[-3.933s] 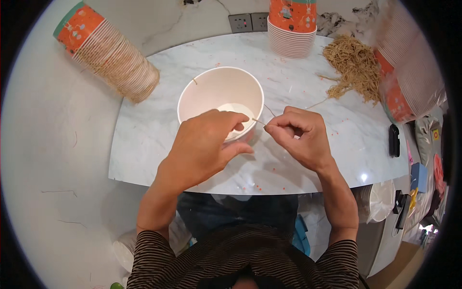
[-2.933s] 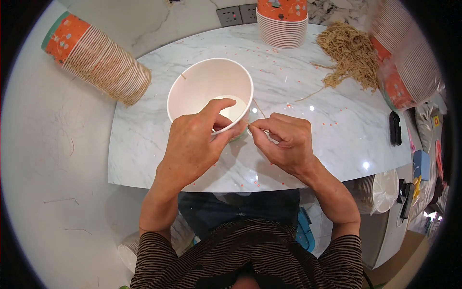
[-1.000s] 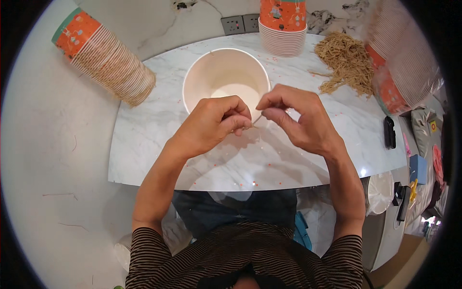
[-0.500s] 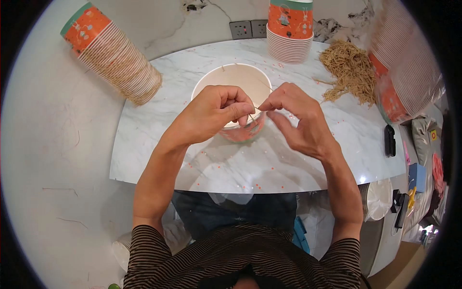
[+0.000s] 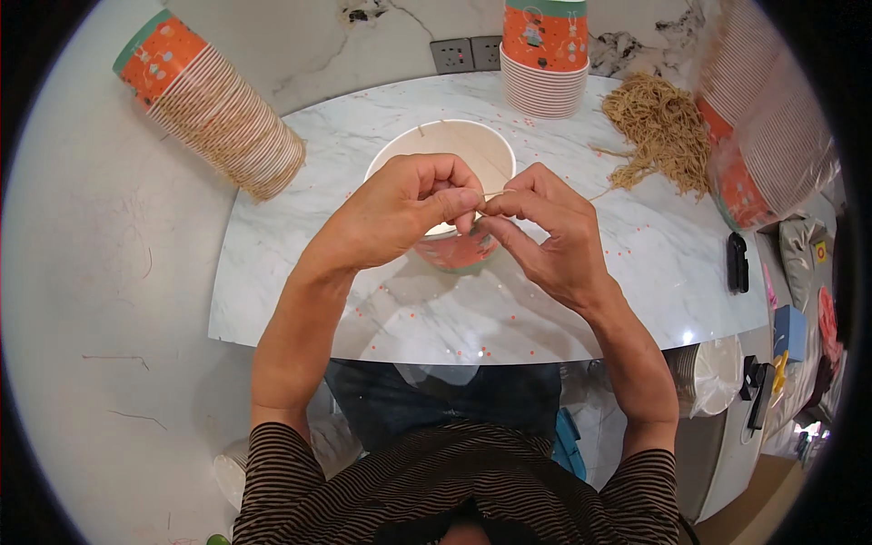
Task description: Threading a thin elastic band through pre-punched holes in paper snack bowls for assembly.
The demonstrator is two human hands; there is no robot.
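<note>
A thin tan string (image 5: 493,193) runs between my two hands above the near side of a paper bucket. My left hand (image 5: 400,207) pinches it between thumb and forefinger. My right hand (image 5: 561,234) is closed on it too, thumb and fingertips brought close to the left fingertips. A loose length trails out to the right behind the right hand. The paper bucket (image 5: 436,138) stands on the table below, its pale inside facing up and its orange printed wall partly hidden by my hands. Any knot at the fingertips is too small to make out.
On the white marble-patterned table (image 5: 427,318) lie small orange bits. A leaning stack of string-wrapped buckets (image 5: 218,118) stands left, another stack (image 5: 545,82) at the back. A heap of tan strings (image 5: 658,127), bagged buckets (image 5: 772,154) and a black object (image 5: 737,263) are right.
My right hand has moved slightly left and its thumb has closed in toward the left fingertips. The string now shows stretched between the hands. My left hand has hardly moved.
</note>
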